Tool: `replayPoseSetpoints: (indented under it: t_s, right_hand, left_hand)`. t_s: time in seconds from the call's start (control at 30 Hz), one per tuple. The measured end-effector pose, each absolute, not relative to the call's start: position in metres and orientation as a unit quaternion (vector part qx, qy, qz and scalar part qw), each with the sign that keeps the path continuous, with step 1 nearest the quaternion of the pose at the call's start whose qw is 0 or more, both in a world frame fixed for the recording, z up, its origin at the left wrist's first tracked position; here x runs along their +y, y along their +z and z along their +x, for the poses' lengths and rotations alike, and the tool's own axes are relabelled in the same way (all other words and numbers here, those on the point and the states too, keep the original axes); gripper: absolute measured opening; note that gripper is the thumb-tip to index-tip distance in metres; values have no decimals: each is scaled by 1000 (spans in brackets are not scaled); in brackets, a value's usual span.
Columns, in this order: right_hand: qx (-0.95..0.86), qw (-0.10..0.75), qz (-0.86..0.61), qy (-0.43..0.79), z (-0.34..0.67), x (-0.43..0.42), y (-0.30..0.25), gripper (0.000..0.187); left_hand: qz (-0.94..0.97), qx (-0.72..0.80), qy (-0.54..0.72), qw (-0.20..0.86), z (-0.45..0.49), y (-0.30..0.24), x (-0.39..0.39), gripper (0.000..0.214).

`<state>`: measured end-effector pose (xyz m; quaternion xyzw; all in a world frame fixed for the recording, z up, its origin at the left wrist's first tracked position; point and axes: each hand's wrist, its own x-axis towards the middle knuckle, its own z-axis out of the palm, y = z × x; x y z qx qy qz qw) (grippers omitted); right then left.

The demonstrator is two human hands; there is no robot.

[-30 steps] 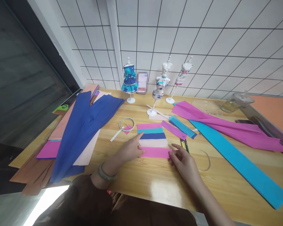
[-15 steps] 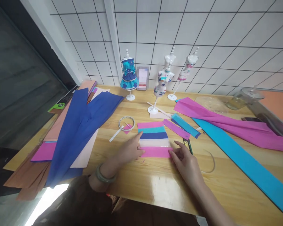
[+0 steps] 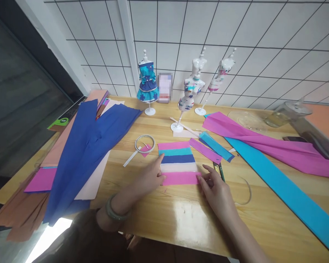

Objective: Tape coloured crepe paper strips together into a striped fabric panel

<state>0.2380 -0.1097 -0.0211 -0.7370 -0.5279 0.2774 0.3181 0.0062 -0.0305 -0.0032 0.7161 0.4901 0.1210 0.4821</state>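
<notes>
A small striped panel of crepe paper (image 3: 177, 158), with pink, turquoise, dark blue and pale bands, lies flat on the table. Along its lower edge runs a pink crepe paper strip (image 3: 181, 178). My left hand (image 3: 150, 171) has its thumb and curled fingers at the strip's left end, while its index finger stretches along the panel's left edge. At the right end, my right hand (image 3: 214, 186) pinches the strip between thumb and fingers. Close to the panel's left lies a roll of narrow tape (image 3: 137, 147) on a scrap of pink paper.
Miniature mannequins stand at the back, one in a blue dress (image 3: 147, 82). Folded blue crepe paper (image 3: 79, 153) covers the left side. Long turquoise (image 3: 285, 193) and magenta crepe paper (image 3: 252, 140) cross the right. A cutter (image 3: 219, 171) lies beside my right hand; a glass jar (image 3: 285, 114) stands behind.
The view has shifted slightly. Both hands keep nearly the same position on the pink crepe paper strip.
</notes>
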Motion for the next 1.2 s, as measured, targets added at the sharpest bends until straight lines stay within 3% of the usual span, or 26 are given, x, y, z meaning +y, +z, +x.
replayPoseSetpoints:
  t_s: [1.2]
  right_hand:
    - [-471,340,-761,289,234,-105,-15,56]
  left_hand:
    - [732,493,92,461,11,7,-33,69]
